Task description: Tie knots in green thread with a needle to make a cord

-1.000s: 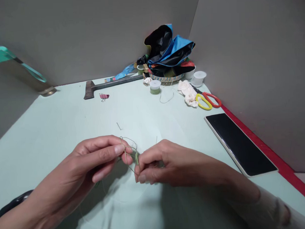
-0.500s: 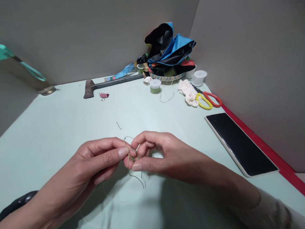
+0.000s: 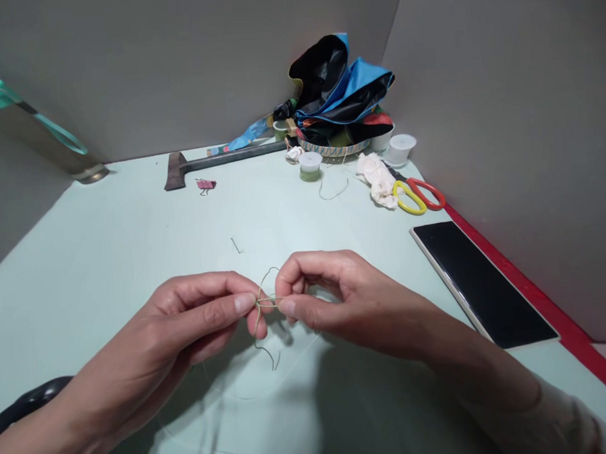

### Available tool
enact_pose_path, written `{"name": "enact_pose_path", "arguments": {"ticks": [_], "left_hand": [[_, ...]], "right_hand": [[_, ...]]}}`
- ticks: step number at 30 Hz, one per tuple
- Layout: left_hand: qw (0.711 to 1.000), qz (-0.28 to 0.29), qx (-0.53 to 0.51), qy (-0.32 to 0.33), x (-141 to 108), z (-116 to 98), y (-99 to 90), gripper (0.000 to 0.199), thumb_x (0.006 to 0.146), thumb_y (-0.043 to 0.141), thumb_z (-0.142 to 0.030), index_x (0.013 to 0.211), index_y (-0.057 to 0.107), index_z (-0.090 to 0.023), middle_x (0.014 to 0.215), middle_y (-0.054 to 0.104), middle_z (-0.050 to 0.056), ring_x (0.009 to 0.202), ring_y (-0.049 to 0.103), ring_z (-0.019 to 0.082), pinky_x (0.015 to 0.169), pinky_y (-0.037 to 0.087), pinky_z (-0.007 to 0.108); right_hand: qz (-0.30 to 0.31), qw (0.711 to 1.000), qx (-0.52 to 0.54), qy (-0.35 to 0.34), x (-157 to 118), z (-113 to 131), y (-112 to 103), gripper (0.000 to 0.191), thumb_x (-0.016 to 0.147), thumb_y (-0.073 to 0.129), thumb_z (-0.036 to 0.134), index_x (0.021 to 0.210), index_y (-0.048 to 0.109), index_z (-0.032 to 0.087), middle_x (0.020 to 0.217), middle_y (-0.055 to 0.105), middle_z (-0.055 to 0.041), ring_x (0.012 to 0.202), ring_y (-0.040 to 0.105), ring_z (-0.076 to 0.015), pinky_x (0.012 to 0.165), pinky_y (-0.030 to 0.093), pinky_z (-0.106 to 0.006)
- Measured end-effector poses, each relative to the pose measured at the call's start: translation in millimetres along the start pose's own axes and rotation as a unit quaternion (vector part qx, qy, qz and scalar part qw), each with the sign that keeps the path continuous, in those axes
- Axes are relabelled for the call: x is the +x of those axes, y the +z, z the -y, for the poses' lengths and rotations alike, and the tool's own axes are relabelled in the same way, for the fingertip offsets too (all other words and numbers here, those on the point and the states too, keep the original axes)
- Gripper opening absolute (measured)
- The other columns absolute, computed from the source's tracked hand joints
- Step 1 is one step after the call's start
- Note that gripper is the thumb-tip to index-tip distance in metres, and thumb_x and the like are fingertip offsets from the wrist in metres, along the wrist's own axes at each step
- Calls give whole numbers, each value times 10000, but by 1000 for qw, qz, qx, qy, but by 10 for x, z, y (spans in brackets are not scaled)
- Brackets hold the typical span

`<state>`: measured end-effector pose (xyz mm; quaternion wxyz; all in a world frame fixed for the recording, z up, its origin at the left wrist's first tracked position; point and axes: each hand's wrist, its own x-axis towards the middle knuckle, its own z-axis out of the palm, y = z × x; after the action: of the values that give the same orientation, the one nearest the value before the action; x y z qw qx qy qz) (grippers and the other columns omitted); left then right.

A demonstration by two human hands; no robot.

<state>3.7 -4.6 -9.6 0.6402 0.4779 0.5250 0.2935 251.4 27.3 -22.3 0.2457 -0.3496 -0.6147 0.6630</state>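
Thin green cord (image 3: 266, 305) runs between my two hands above the pale table. My left hand (image 3: 201, 316) pinches it between thumb and forefinger, where several strands meet. Thumb and forefinger of my right hand (image 3: 330, 289) are closed on the strands a short way to the right, which look drawn straight between the hands. One loop arches above the fingers, and loose ends hang below my left fingertips. Whether the strands form a knot at the left pinch I cannot tell. A small bent wire-like piece (image 3: 235, 246) lies just beyond the hands.
A hammer-like tool (image 3: 176, 170) and a pink binder clip (image 3: 206, 185) lie at the back. Spools of thread (image 3: 310, 167), crumpled tissue (image 3: 377, 178) and scissors (image 3: 421, 195) sit near a folded blue-black umbrella (image 3: 345, 93). A phone (image 3: 484, 280) lies on the right.
My right hand has moved slightly right and up, away from my left, and the strands between them have straightened. My left hand keeps its pinch. The view has shifted slightly.
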Motion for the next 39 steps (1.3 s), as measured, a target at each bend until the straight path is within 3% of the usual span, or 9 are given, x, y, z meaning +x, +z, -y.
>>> {"name": "enact_pose_path", "arguments": {"ticks": [3, 6, 9, 15, 20, 26, 34, 39], "left_hand": [[1000, 3, -2, -11, 4, 32, -19, 265, 1003, 964, -435, 809, 988, -256, 746, 796, 27, 579, 346, 94, 506, 292, 213], [1000, -3, 9, -18, 1, 51, -38, 291, 992, 972, -463, 784, 973, -259, 727, 761, 41, 668, 495, 146, 595, 424, 219], [1000, -4, 10, -4, -2, 58, -47, 273, 989, 955, -424, 764, 963, -269, 728, 747, 43, 734, 571, 181, 641, 482, 228], [1000, -4, 5, -16, 16, 60, -28, 309, 971, 975, -448, 728, 924, -263, 719, 697, 17, 722, 510, 169, 630, 453, 208], [999, -16, 9, -26, 15, 20, -5, 253, 873, 1023, -403, 705, 895, -263, 679, 518, -25, 674, 317, 158, 558, 328, 222], [998, -25, 2, -62, 17, -23, 30, 233, 755, 1079, -421, 673, 912, -282, 653, 472, -25, 681, 291, 172, 576, 259, 270], [999, -6, 2, -45, -16, 108, -65, 271, 923, 1002, -469, 767, 895, -275, 712, 462, -37, 716, 292, 186, 607, 271, 281], [998, -12, 1, -60, 9, 84, -12, 337, 882, 1027, -499, 720, 849, -264, 697, 461, -43, 707, 282, 184, 606, 261, 293]], "right_hand": [[-12, 1000, -12, -3, -4, 12, 7, 134, 981, 772, 172, 888, 703, 241, 892, 667, 43, 862, 616, -160, 772, 489, -299], [-14, 1000, -24, -8, -19, 6, 12, 144, 1017, 750, 165, 905, 701, 240, 919, 691, 28, 883, 633, -166, 771, 509, -292], [-6, 1000, -13, -6, -34, -19, 25, 143, 1079, 736, 199, 950, 694, 244, 934, 725, 17, 878, 646, -165, 754, 513, -281], [-15, 999, -33, 10, -51, 9, 97, 142, 1015, 749, 158, 1003, 665, 272, 793, 646, 81, 689, 570, -134, 614, 433, -263], [-58, 990, -108, -64, -49, 19, 169, 134, 982, 715, 157, 969, 641, 268, 763, 600, 106, 582, 384, -94, 597, 331, -273], [-94, 973, -171, -122, -36, -21, 234, 112, 984, 691, 184, 946, 640, 276, 707, 519, 113, 578, 444, -112, 661, 393, -294], [-121, 942, -264, -166, -61, -128, 270, 185, 1083, 644, 187, 916, 658, 265, 787, 674, 57, 628, 490, -120, 663, 412, -273], [-129, 932, -304, -152, -67, -127, 299, 176, 1086, 632, 199, 923, 673, 253, 791, 695, 46, 625, 511, -115, 668, 406, -276]]}}
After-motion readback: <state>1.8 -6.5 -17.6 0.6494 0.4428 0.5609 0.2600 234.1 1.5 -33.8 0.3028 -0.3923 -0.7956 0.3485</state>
